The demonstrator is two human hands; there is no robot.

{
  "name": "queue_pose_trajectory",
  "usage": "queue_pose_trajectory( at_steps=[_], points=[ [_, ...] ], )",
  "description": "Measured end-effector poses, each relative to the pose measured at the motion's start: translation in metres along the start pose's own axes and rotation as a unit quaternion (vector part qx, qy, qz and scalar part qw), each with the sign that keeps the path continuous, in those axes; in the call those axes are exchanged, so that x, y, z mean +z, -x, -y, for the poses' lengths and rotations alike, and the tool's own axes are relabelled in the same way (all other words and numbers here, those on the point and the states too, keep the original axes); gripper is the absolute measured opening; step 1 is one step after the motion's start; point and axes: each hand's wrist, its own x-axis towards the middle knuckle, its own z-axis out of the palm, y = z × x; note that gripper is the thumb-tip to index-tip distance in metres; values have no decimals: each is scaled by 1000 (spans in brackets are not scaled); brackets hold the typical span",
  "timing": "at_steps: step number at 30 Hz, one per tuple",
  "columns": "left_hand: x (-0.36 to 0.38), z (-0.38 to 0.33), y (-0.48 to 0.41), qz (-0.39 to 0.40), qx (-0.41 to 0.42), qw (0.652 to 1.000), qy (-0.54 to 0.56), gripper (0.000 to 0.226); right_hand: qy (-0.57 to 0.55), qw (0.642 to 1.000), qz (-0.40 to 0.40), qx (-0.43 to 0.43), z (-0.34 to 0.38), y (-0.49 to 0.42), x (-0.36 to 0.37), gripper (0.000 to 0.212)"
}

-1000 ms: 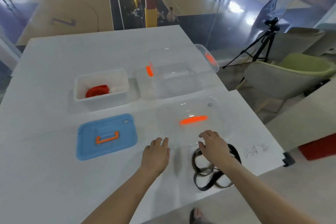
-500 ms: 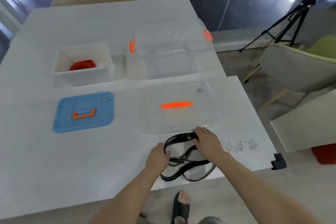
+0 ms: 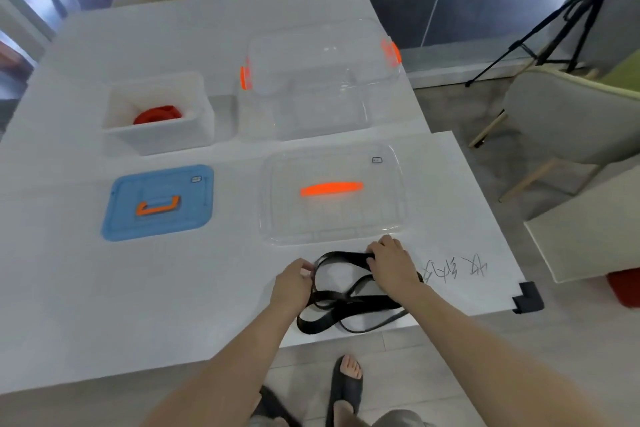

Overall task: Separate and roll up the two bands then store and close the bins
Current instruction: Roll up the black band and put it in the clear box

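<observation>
At the near edge of the white table (image 3: pixel 86 305) a black band (image 3: pixel 346 302) lies in loose, crossing loops, part of it hanging just past the rim. The left hand (image 3: pixel 292 282) has its fingers curled shut on the loop's left side, and the right hand (image 3: pixel 391 260) pinches the far right bend; held apart like this, they seem to be drawing the tangle open so it can be rolled. Just beyond the hands lies the clear lid (image 3: pixel 332 196) with its orange handle, and to its left the blue lid (image 3: pixel 157 201), both off and set within reach for closing. Farther off stand the open white bin (image 3: pixel 157 114), with the red band (image 3: pixel 157 114) already coiled inside, and the empty clear bin (image 3: pixel 322 80), probably meant for the black band.
</observation>
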Motion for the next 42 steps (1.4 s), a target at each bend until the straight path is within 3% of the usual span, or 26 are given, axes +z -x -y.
queue_pose_trajectory(
  at_steps=[7,9,13,19,24,27,32,36,42],
  points=[
    [-9,-13,9,17,36,996,81,42,-62,997,-40,28,4,9,-22,18],
    [-11,-6,11,35,55,998,17,52,-64,997,-44,24,2,12,-25,18],
    [-5,19,16,99,78,986,-112,54,-34,999,-17,10,-3,15,-22,20],
    [8,41,29,143,97,962,-211,96,-33,999,-27,-24,-5,24,-4,45],
    [7,49,35,99,166,939,-284,76,-78,989,-63,-108,3,42,5,33],
    [0,45,37,96,173,939,-281,66,-121,984,19,-131,12,58,-1,36],
    [-16,37,43,62,138,971,-183,36,-28,981,141,-131,27,76,-11,61],
    [-29,22,52,44,122,984,-122,31,17,983,111,-143,32,83,-8,27],
    [-57,-8,60,29,102,993,-50,27,-123,977,78,-159,34,105,-25,33]
  ],
)
